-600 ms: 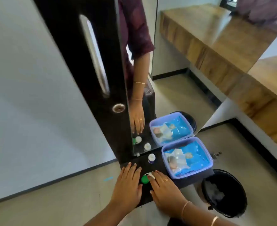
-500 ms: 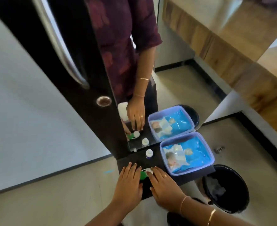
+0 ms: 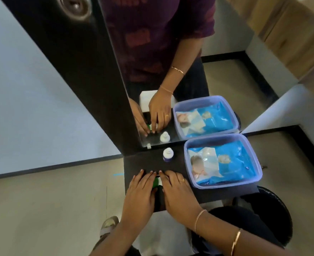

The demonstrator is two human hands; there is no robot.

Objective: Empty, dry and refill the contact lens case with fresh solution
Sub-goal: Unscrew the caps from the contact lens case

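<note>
Lilac tub (image 3: 222,186) at the desk's (image 3: 143,163) right edge holds a blue wipes pack (image 3: 233,161). Solution bottle (image 3: 168,154) stands by the back edge. Your left grip (image 3: 139,193) and right grip (image 3: 178,191) lie palm-down, fingers straight, clamped on nothing, flanking the green lens case (image 3: 155,181) near the front-left corner. Both grips sit where they did before.
</note>
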